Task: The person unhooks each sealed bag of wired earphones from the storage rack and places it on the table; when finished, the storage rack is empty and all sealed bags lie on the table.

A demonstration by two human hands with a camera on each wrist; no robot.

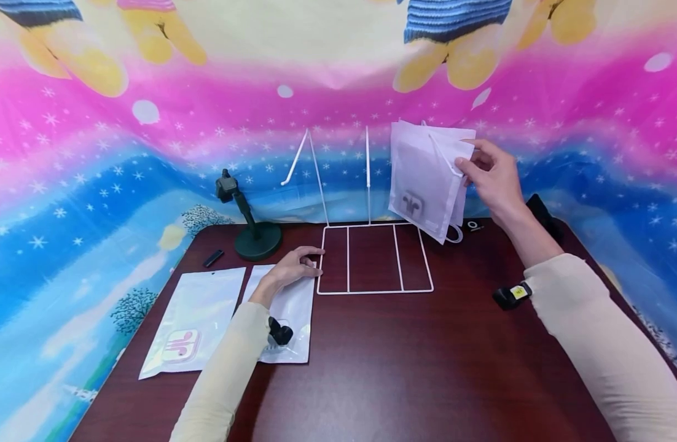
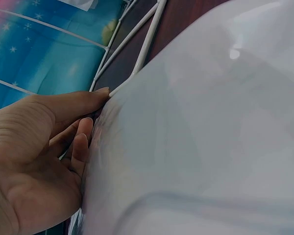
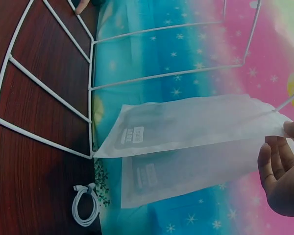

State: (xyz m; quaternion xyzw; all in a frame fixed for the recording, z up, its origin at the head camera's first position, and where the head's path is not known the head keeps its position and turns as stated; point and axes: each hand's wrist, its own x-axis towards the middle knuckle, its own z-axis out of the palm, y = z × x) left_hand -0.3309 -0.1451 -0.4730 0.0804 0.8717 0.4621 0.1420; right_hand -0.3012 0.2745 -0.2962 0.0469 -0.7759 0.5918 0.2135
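Observation:
My right hand (image 1: 464,161) pinches the top corner of two translucent white pouches (image 1: 424,178) held upright at the right side of a white wire rack (image 1: 374,291). In the right wrist view my right hand (image 3: 279,152) holds the pouches (image 3: 186,132) by a thin white prong, with the wire rack (image 3: 90,98) behind them. My left hand (image 1: 302,263) lies flat on a glossy white pouch (image 1: 294,301) on the table, its fingertips at the rack's left front corner. Seen from the left wrist, my left hand (image 2: 83,127) has its index finger touching the wire beside the pouch (image 2: 201,137).
Another glossy pouch (image 1: 197,319) lies at the table's left. A dark round-based stand (image 1: 255,236) and a small black stick (image 1: 213,258) sit behind it. A coiled white cable (image 3: 85,208) lies by the rack's right corner. A bright printed cloth hangs behind.

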